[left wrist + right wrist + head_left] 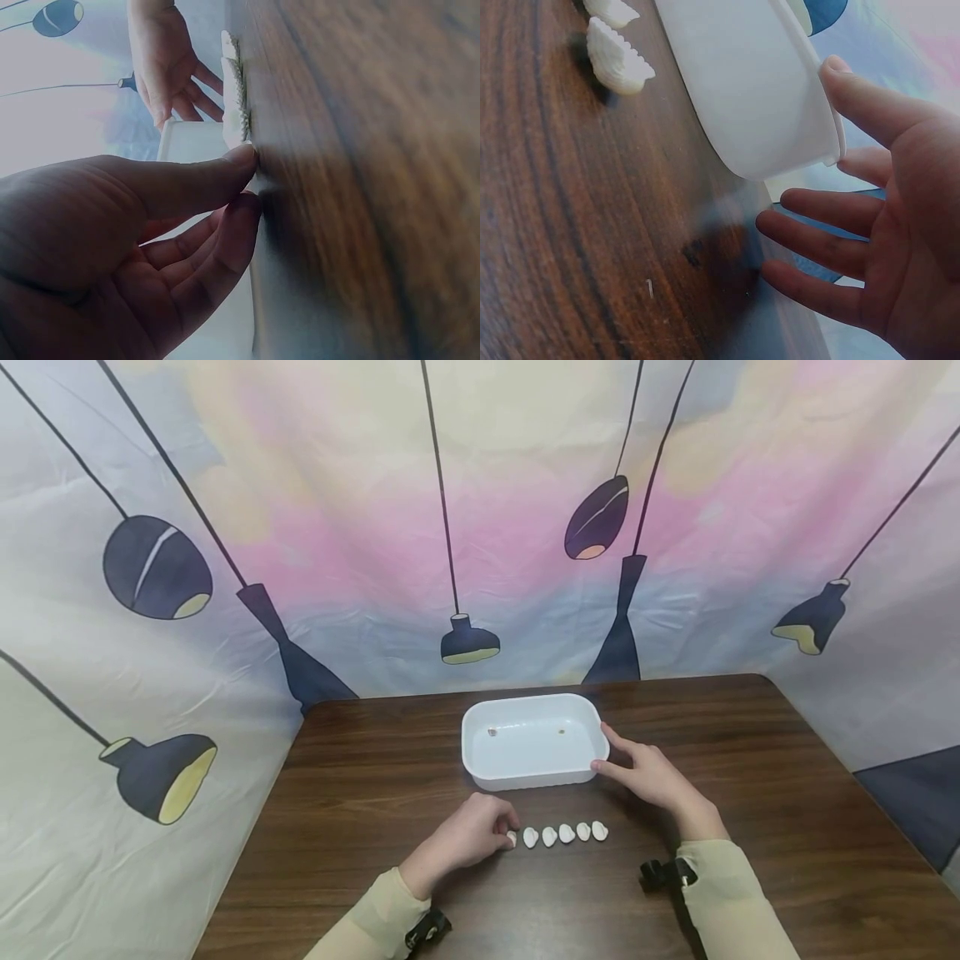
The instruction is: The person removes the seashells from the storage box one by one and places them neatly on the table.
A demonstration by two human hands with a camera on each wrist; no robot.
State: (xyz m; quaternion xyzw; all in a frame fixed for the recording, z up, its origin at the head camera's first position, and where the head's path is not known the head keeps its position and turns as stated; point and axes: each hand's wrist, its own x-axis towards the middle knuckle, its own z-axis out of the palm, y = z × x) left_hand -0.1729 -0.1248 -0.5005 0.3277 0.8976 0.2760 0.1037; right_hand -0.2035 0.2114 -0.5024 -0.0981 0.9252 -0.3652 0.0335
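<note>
Several small white ribbed seashells (566,833) lie in a row on the brown wooden table (360,793). My left hand (472,828) is at the row's left end, pinching the leftmost seashell (512,838) between thumb and fingertips; in the left wrist view, the fingers mostly hide that shell. Behind the row stands a white rectangular basin (532,781). My right hand (660,777) holds its right end, thumb and index finger at the rim. In the right wrist view, the other fingers extend apart from the basin (742,90), and two seashells (619,60) show their ridged edges.
Two tiny coloured spots (562,732) show on the basin's floor, too small to identify. A cloth backdrop (360,527) with printed lamps hangs behind the table's far edge. Each wrist wears a black camera mount (667,875).
</note>
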